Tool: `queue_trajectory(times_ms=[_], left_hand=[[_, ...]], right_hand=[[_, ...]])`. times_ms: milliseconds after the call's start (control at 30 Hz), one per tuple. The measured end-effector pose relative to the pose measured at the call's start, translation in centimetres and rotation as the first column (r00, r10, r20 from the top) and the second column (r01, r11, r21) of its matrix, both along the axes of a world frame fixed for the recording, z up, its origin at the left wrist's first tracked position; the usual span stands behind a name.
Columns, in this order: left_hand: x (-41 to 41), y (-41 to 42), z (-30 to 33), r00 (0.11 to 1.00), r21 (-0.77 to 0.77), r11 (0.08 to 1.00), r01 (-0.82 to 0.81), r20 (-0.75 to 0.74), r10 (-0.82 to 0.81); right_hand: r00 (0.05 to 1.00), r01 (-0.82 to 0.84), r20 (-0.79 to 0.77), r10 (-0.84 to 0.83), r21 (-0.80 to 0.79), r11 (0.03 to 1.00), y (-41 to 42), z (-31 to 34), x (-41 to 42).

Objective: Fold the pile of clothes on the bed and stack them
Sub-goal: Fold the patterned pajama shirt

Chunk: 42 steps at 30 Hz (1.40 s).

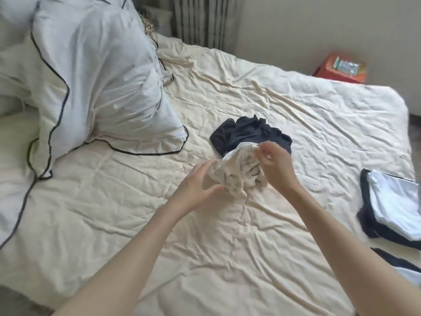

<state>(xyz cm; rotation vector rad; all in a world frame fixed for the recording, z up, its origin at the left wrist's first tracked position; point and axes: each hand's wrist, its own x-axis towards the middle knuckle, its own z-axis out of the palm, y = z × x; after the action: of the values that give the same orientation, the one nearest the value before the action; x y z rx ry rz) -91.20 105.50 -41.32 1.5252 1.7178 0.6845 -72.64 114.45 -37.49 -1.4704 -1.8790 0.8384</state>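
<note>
Cream garment (237,169) looks light, floppy & crumpled: right hand (276,165) pinches its top edge, left hand (200,190) open w/ fingers touching it; best grabbed at edge corners.

Both arms out fwd, bare. My right hand (276,164) raised, grip pinched w/ thumb & fingers curled. My left hand (198,190) lower, fingers spread, loosely bent.
</note>
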Motion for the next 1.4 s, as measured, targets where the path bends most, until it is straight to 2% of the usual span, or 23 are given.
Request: queue_trajectory(times_ms=[100, 267, 367, 467, 533, 633, 733, 800, 867, 967, 1067, 1133, 1200, 1267, 1300, 1367, 1400], left_hand=[[0.9, -0.1, 7.1, 0.99, 0.119, 0.991, -0.056, 0.133, 0.04], [-0.6, -3.5, 15.7, 0.984, 0.277, 0.947, -0.165, 0.114, 0.138], [-3.9, -6.5, 19.6, 0.979, 0.33, 0.924, -0.194, 0.132, 0.158], [-8.1, -9.7, 22.8, 0.914, 0.319, 0.877, -0.36, 0.308, 0.264], [-10.5, -11.7, 24.7, 0.864, 0.336, 0.827, -0.45, 0.397, 0.309], [-12.4, -14.6, 26.8, 0.89, 0.379, 0.824, -0.42, 0.348, 0.294], [-13.3, -17.1, 27.9, 0.911, 0.411, 0.822, -0.394, 0.292, 0.291], [-14.2, -18.7, 28.2, 0.915, 0.424, 0.814, -0.398, 0.251, 0.317], [-15.4, -20.3, 28.6, 0.908, 0.456, 0.786, -0.418, 0.195, 0.37], [-17.1, -22.4, 29.4, 0.88, 0.53, 0.717, -0.453, 0.136, 0.456], [-17.8, -24.2, 29.4, 0.877, 0.542, 0.713, -0.444, 0.101, 0.469], [-17.9, -25.4, 27.7, 0.873, 0.477, 0.749, -0.46, 0.088, 0.48], [-17.5, -26.9, 24.2, 0.885, 0.307, 0.835, -0.456, 0.06, 0.461], [-16.5, -28.5, 19.3, 0.92, 0.062, 0.918, -0.392, 0.001, 0.392], [-16.0, -29.2, 16.7, 0.933, -0.053, 0.931, -0.361, -0.028, 0.36], [-14.9, -30.5, 11.8, 0.946, -0.228, 0.919, -0.322, -0.063, 0.317], [-14.5, -31.0, 9.8, 0.953, -0.301, 0.904, -0.303, -0.067, 0.297]], right_hand=[[0.991, -0.112, -0.076, 0.113, 0.014, 0.994, -2.1, 6.8, -1.6], [0.968, -0.245, -0.042, 0.246, 0.024, 0.969, -5.3, 16.0, -4.0], [0.964, -0.257, -0.061, 0.257, 0.013, 0.966, -7.3, 19.1, -4.9], [0.955, -0.272, -0.117, 0.271, 0.011, 0.962, -9.4, 21.0, -6.6], [0.945, -0.318, -0.07, 0.32, 0.043, 0.947, -11.3, 21.5, -7.7], [0.914, -0.406, -0.001, 0.406, -0.005, 0.914, -14.3, 20.5, -9.5], [0.894, -0.439, -0.156, 0.419, -0.126, 0.89, -16.8, 19.0, -11.0], [0.881, -0.438, -0.259, 0.395, -0.138, 0.888, -17.8, 19.2, -12.0], [0.867, -0.449, -0.29, 0.404, -0.105, 0.887, -18.2, 20.3, -13.0], [0.844, -0.497, -0.224, 0.487, 0.012, 0.868, -18.3, 22.6, -14.4], [0.845, -0.486, -0.178, 0.504, 0.137, 0.863, -18.6, 23.4, -15.5], [0.85, -0.482, -0.167, 0.5, 0.137, 0.865, -19.1, 21.9, -15.9], [0.852, -0.515, -0.078, 0.518, 0.055, 0.855, -20.1, 18.3, -15.9], [0.818, -0.564, 0.046, 0.573, -0.13, 0.816, -21.5, 13.4, -15.3], [0.78, -0.58, 0.106, 0.616, -0.247, 0.776, -22.3, 10.9, -14.8], [0.715, -0.545, 0.169, 0.679, -0.474, 0.692, -23.7, 6.1, -13.7], [0.718, -0.492, 0.18, 0.673, -0.553, 0.672, -24.1, 4.2, -13.1]])
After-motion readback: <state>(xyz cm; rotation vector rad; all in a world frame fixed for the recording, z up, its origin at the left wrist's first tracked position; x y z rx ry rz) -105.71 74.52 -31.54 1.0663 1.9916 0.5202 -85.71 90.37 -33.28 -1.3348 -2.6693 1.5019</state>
